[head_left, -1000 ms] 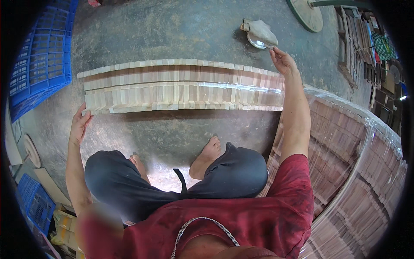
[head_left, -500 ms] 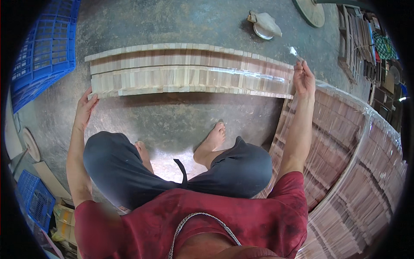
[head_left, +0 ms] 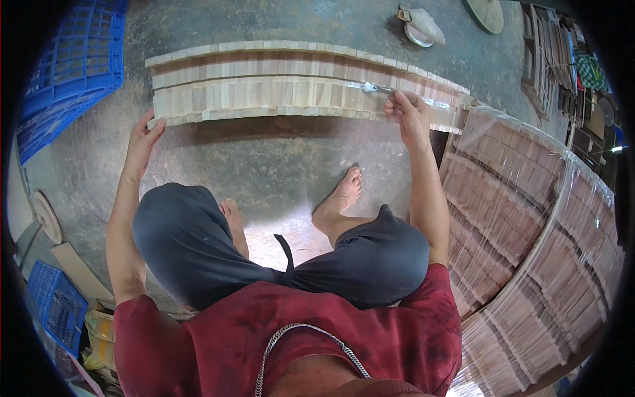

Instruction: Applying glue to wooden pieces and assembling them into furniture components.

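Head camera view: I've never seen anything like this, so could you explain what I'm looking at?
There's no machine here, just two bare hands. A wide fisheye camera worn on the head looks down, which is why straight edges bend near the rim.

The left hand touches the left end of a long row of pale wooden blocks. The right hand holds a small, white-tipped tool over that row. Beyond it, a pale bundle lies on the concrete floor; plastic-wrapped wood stacks stand to the right.
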Demonstrator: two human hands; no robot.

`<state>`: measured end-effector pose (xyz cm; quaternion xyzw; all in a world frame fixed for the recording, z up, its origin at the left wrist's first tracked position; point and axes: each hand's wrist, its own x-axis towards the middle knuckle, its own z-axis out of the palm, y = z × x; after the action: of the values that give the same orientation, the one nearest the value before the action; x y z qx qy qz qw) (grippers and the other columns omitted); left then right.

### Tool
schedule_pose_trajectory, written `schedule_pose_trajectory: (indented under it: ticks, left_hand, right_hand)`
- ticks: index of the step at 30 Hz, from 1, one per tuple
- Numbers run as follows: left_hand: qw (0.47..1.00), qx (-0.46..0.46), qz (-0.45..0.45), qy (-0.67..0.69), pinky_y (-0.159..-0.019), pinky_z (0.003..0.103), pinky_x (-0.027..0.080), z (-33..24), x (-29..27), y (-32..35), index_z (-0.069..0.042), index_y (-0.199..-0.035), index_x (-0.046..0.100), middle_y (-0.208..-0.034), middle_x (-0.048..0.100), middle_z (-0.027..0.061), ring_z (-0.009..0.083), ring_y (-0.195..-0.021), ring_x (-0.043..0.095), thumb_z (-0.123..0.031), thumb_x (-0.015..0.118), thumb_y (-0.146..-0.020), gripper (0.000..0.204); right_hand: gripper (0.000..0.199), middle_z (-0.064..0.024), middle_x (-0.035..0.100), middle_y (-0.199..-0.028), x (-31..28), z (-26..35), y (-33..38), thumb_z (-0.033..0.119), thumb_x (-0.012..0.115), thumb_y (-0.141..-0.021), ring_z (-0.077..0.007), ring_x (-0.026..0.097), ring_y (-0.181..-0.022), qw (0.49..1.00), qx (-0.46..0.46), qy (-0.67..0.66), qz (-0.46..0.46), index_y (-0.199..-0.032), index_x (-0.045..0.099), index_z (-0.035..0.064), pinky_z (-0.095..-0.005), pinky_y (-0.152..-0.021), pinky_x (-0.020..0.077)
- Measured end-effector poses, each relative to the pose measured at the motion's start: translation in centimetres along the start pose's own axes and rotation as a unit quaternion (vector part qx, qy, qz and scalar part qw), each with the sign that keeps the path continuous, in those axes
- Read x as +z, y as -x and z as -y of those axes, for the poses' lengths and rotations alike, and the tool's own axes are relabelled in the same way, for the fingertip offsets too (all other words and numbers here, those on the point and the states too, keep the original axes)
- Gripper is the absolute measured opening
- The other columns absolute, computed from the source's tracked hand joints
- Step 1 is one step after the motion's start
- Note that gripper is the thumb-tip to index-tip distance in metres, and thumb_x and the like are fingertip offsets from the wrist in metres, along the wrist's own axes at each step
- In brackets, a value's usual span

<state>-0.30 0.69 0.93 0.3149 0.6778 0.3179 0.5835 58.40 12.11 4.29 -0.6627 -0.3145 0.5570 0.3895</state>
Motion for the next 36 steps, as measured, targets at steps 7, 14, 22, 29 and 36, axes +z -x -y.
schedule_pose_trajectory:
  ticks: [7, 14, 22, 29, 36]
  left_hand:
    - [0.999, 0.028, -0.015, -0.006, -0.100, 0.027, 0.041, 0.4, 0.0, 0.2, -0.003, -0.144, 0.049, -0.127, 0.060, 0.0050, 0.0113, -0.107, 0.054, -0.026, 0.069, -0.094, 0.059]
    - [1.000, 0.013, 0.012, 0.001, -0.103, 0.029, 0.041, 0.2, 0.0, 0.2, -0.003, -0.145, 0.047, -0.131, 0.059, 0.0074, 0.0148, -0.118, 0.054, -0.025, 0.068, -0.095, 0.059]
    - [1.000, -0.006, -0.008, 0.001, -0.107, 0.033, 0.042, 0.3, -0.2, -0.4, -0.001, -0.145, 0.045, -0.139, 0.052, 0.0111, 0.0185, -0.125, 0.052, -0.024, 0.067, -0.096, 0.059]
    - [0.999, -0.028, 0.002, 0.033, -0.109, 0.033, 0.041, 1.4, -1.8, -0.3, 0.001, -0.145, 0.043, -0.138, 0.053, 0.0111, 0.0179, -0.124, 0.053, -0.021, 0.066, -0.097, 0.057]
    - [0.997, -0.036, 0.009, 0.061, -0.107, 0.032, 0.042, 1.4, -2.4, -0.4, -0.002, -0.147, 0.042, -0.138, 0.056, 0.0098, 0.0161, -0.124, 0.055, -0.022, 0.067, -0.096, 0.060]
  right_hand:
    - [0.021, -0.0131, 0.068, -0.072, 5.4, 0.9, 1.5, 0.014, 0.063, -0.096, -0.0182, 0.069, -0.068, 0.966, -0.125, 0.225, 0.006, -0.097, 0.067, -0.0065, -0.0303, -0.059, 0.0556]
    - [0.013, -0.0180, 0.068, -0.074, 10.7, -0.8, 1.6, 0.015, 0.063, -0.093, -0.0285, 0.066, -0.064, 0.755, -0.430, 0.493, 0.052, -0.094, 0.068, 0.0031, -0.0382, -0.056, 0.0508]
    - [0.020, -0.0102, 0.068, -0.068, -0.2, 1.0, -0.2, 0.015, 0.063, -0.095, -0.0125, 0.067, -0.060, 0.945, -0.181, 0.269, -0.047, -0.095, 0.069, -0.0036, -0.0274, -0.053, 0.0512]
    - [0.021, -0.0112, 0.069, -0.072, -13.1, 1.7, -3.9, 0.012, 0.064, -0.094, -0.0148, 0.066, -0.060, 0.952, -0.111, 0.261, -0.120, -0.099, 0.068, -0.0082, -0.0277, -0.054, 0.0528]
    - [0.024, -0.0116, 0.068, -0.081, -20.9, 2.8, -5.7, 0.014, 0.065, -0.094, -0.0159, 0.066, -0.065, 0.960, -0.075, 0.224, -0.149, -0.105, 0.067, -0.0075, -0.0279, -0.056, 0.0531]
